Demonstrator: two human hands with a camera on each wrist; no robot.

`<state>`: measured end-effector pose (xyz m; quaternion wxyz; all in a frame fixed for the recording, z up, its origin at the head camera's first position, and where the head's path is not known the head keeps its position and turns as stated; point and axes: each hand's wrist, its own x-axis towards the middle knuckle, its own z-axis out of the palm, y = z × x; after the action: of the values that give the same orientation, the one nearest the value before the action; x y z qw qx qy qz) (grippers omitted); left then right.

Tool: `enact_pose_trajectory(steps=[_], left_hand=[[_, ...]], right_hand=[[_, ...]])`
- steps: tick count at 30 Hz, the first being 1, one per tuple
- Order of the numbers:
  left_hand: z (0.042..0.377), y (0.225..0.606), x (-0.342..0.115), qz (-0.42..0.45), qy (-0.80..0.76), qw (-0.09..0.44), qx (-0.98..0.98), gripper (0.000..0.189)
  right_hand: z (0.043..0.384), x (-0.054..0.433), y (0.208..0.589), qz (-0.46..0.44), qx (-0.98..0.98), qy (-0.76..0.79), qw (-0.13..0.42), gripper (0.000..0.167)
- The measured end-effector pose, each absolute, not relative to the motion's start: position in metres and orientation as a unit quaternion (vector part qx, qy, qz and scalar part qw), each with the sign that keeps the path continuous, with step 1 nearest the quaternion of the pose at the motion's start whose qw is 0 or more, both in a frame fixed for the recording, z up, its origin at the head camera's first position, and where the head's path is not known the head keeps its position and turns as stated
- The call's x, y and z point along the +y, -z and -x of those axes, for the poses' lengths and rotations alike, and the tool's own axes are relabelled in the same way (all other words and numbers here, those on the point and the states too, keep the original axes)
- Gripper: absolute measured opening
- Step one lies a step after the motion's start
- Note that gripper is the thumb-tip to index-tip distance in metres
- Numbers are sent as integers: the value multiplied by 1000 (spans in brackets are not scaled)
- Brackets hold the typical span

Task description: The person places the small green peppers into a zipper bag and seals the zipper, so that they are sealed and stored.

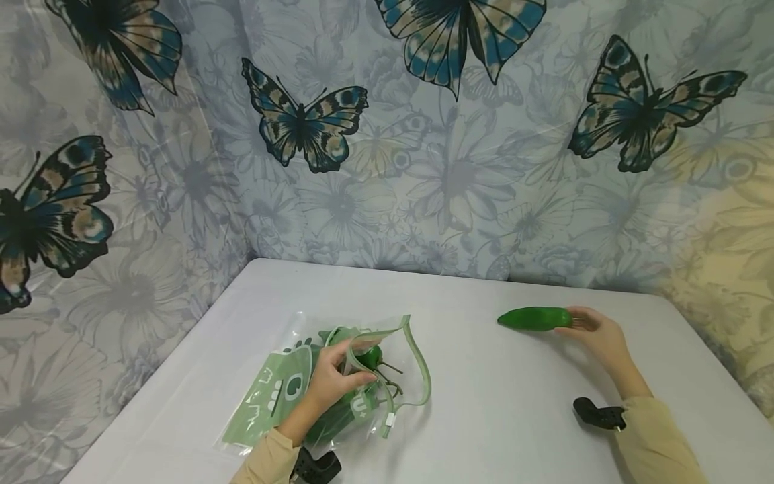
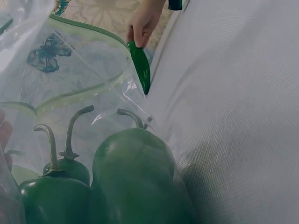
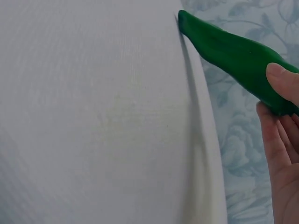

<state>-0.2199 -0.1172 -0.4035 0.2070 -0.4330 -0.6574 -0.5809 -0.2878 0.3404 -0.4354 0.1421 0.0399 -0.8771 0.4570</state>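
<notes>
A clear zip bag [image 1: 266, 410] with a green printed front lies on the left of the table, its mouth standing open to the right. My left hand [image 1: 332, 380] grips the bag by the edge of its mouth. Inside are several green peppers [image 2: 135, 172], their stems toward the opening. Over at the right, my right hand [image 1: 607, 343] holds one long green pepper [image 1: 535, 318] by its stem end, the tip pointing left. Thumb and fingers pinch that pepper in the right wrist view, where part of the right hand [image 3: 282, 140] is cut off by the frame.
The white table [image 1: 471, 417] ends at a back edge against a floral cloth backdrop [image 1: 459, 181] with printed butterflies. Black wrist mounts [image 1: 595, 413] sit at both sleeves. A white slider [image 1: 390, 419] hangs at the zip's end.
</notes>
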Motion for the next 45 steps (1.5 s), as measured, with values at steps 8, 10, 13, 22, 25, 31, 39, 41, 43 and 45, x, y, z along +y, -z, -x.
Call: enact_pose_trajectory(steps=[8, 10, 13, 22, 25, 31, 39, 41, 43, 45], left_hand=[[220, 402, -121, 437, 577, 207, -658, 44], [220, 402, -120, 438, 578, 208, -657, 45], [221, 403, -119, 439, 580, 207, -654, 45], [218, 404, -115, 435, 580, 207, -657, 47], [218, 402, -115, 430, 579, 209, -660, 46], [216, 400, -117, 423, 576, 214, -665, 46], [216, 398, -117, 427, 572, 217, -666, 47], [216, 398, -117, 426, 572, 219, -666, 47], [216, 397, -117, 425, 571, 221, -666, 48], [215, 397, -117, 425, 570, 224, -666, 48]], right_hand=[[278, 329, 433, -27, -881, -442, 164, 50], [274, 329, 433, -23, -881, -442, 167, 49], [268, 330, 432, -19, -875, -452, 173, 46], [265, 337, 439, -38, -863, -463, 200, 39], [274, 343, 451, -51, -858, -464, 214, 39], [288, 353, 476, -59, -858, -458, 223, 38], [298, 344, 484, -83, -832, -500, 227, 40], [298, 338, 483, -98, -831, -495, 235, 41], [294, 329, 477, -123, -824, -499, 238, 40], [283, 313, 460, -146, -817, -505, 237, 38]])
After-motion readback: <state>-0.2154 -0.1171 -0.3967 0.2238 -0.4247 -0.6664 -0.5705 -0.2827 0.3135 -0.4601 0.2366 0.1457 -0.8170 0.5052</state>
